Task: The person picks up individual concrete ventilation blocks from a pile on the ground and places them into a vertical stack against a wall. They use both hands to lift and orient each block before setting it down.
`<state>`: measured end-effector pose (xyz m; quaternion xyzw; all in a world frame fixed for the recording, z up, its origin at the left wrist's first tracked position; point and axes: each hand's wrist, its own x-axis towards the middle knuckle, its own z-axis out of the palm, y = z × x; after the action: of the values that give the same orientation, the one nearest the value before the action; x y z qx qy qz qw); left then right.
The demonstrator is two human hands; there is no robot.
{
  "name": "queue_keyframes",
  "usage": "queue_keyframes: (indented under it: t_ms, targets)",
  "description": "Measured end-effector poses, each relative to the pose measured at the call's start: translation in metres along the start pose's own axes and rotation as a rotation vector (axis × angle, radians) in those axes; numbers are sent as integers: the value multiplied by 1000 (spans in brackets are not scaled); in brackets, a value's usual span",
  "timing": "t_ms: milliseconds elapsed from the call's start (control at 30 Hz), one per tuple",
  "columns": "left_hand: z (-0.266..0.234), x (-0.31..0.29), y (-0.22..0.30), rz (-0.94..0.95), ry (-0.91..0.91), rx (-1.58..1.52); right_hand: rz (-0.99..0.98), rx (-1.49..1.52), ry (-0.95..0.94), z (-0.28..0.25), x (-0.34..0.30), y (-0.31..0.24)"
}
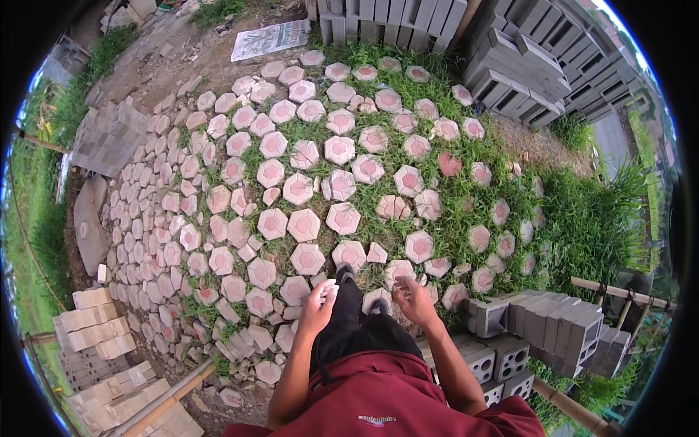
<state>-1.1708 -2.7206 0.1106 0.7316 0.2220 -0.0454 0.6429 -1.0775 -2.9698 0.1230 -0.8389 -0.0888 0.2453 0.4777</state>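
My left hand (319,304) is raised in front of my body with its fingers curled in. Something small and whitish (331,290) shows at its fingertips, too small to name. To the right, my right hand (414,300) hangs in the air with its fingers loosely bent and apart, holding nothing I can see. Beneath both hands lie hexagonal paving blocks (307,258), pale with reddish centres. One dark shoe (345,277) stands at the edge of a hexagonal paver (349,254); the other shoe (379,306) is beside another block.
Grass (455,200) grows between the pavers, some of them broken. Hollow concrete blocks (557,324) are stacked at the near right, with more grey blocks (517,69) at the far right. Brick stacks (95,324) and a bamboo pole (171,397) stand left. A printed sack (271,40) lies far back.
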Motion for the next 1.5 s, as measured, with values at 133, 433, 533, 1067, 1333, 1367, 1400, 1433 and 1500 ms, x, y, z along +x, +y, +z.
queue_keyframes:
  t_ms: [133,433,533,1067,1333,1367,1400,1433,1500]
  targets:
    - [-36,59,4,-69,137,-14,-156,-97,-165,5,94,-37]
    - [-140,251,112,87,232,-39,-289,76,-201,19,324,-187]
    - [-174,311,148,174,326,96,-383,79,-180,25,394,-213]
    - [-247,599,222,54,570,-27,-482,-101,-492,7,793,-356]
    - [-301,699,247,39,842,-136,-692,-223,-624,51,927,-441]
    - [-310,710,254,37,861,-142,-676,-187,-623,59,936,-450]
    - [-318,722,261,27,860,-119,-698,-218,-633,70,951,-449]
    - [-328,733,273,17,857,-97,-665,-189,-652,81,962,-449]
    - [-350,759,278,11,866,-97,-622,-123,-698,100,979,-457]
